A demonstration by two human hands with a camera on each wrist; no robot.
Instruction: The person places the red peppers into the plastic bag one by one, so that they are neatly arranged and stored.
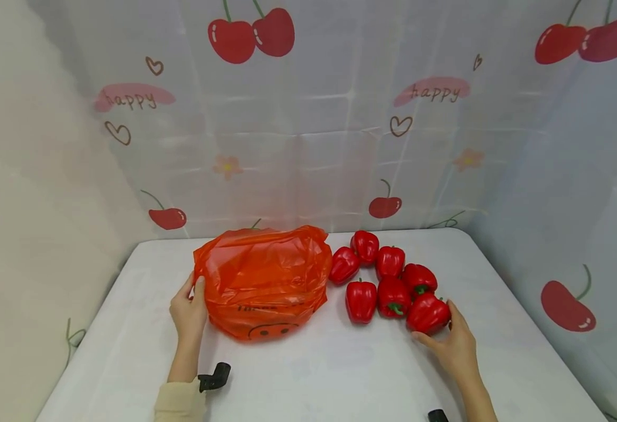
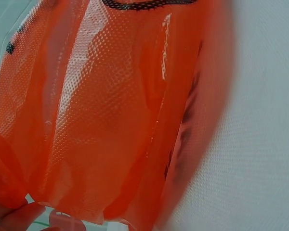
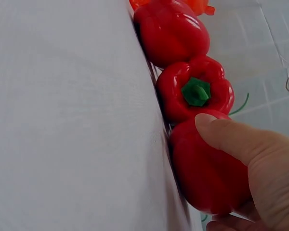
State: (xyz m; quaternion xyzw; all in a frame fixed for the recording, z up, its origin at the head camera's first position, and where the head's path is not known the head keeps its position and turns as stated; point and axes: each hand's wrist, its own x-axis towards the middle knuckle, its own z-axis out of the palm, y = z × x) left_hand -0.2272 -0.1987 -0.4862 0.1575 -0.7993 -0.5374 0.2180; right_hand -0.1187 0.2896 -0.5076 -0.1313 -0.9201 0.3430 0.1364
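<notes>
Left hand [image 1: 189, 312], left of frame centre, pinches the left edge of a translucent orange-red plastic bag [image 1: 266, 269]. Right hand [image 1: 455, 347], lower right, grips a glossy red bell pepper [image 1: 427, 314] — lower-right end of a red pepper cluster [image 1: 393, 293]. Risks: slick skin could slip; sideways lift might roll neighbours — hard tugging could tear thin film.

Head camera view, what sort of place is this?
Probably a makeshift indoor booth: a white table, cherry-print sheets hung behind and beside it, and red peppers laid out on top.
</notes>
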